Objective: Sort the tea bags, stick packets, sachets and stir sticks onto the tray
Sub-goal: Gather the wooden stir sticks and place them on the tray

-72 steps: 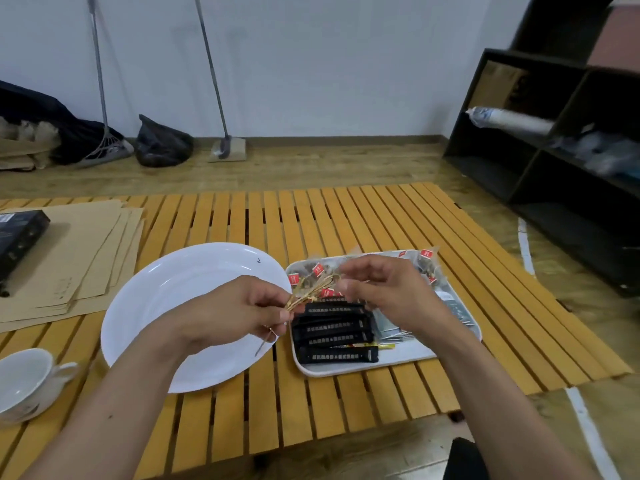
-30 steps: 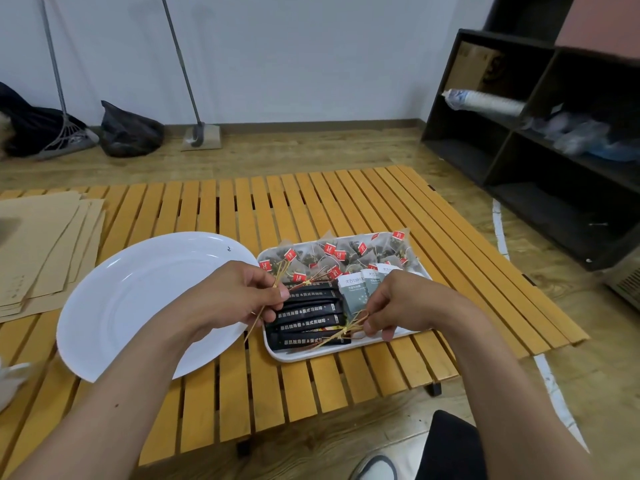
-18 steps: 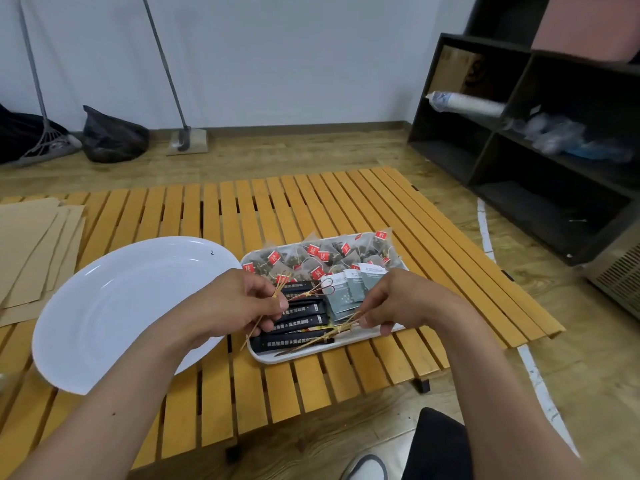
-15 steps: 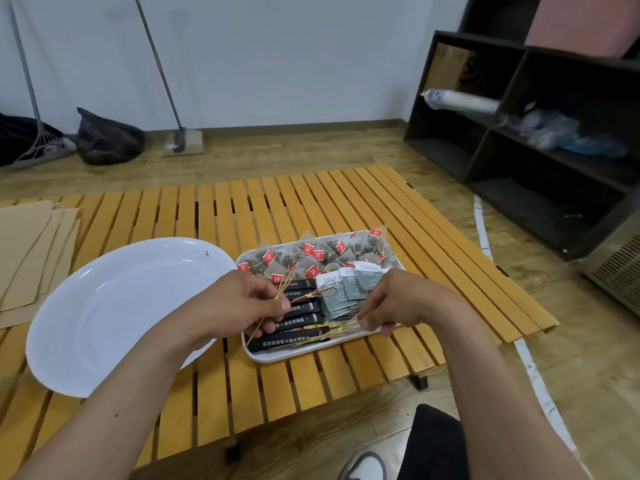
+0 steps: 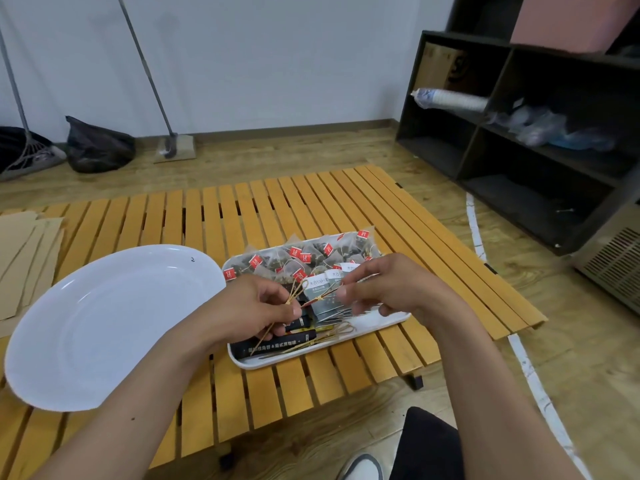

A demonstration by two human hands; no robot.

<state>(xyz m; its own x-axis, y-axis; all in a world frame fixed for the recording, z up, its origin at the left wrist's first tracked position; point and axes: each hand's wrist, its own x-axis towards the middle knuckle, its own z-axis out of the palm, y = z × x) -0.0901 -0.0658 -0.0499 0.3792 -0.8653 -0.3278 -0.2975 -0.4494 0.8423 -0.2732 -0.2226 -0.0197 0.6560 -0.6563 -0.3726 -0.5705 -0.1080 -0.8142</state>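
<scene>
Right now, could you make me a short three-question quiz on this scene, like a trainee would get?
1. True or false: the white plate has stir sticks lying on it.
2. Which row sits at the far edge of the tray? A) tea bags B) black stick packets C) grey sachets
3. What does the left hand pinch?

Key
1. False; the plate is bare.
2. A.
3. A small bunch of stir sticks; the right hand reaches for one of them with its fingertips.
</scene>
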